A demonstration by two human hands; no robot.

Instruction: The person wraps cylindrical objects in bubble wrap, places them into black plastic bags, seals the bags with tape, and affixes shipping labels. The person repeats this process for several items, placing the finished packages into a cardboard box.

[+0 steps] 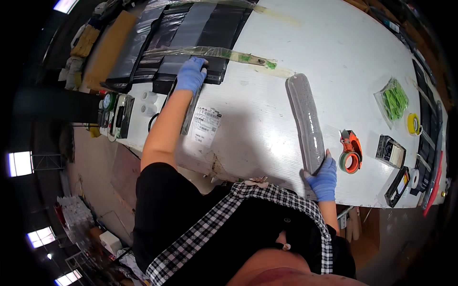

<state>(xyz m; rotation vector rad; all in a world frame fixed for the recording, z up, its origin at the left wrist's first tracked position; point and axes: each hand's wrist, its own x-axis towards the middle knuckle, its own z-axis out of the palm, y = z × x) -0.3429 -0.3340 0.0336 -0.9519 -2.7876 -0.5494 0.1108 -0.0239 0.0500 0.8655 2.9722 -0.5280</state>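
Note:
A long grey rounded bar [307, 121], sealed in shiny clear plastic, lies lengthwise on the white table. My right hand [324, 178], in a blue glove, grips its near end, thumb on the left side and fingers along the right. At the far left, stacks of black and grey plastic mailing bags [188, 35] lie under clear tape strips. Gloved in blue too, my left hand [192, 75] is at the bags' near edge, its fingers bent in a pinch there. What lies under the palm is hidden. Printed label sheets [206, 126] rest beside my left forearm.
An orange tape dispenser [351, 152], a bag of green strips [393, 100], a yellow tape roll [413, 124] and a small black box [390, 151] stand on the right. White rolls [149, 97] sit at the left. The white table's [257, 119] near edge meets my body.

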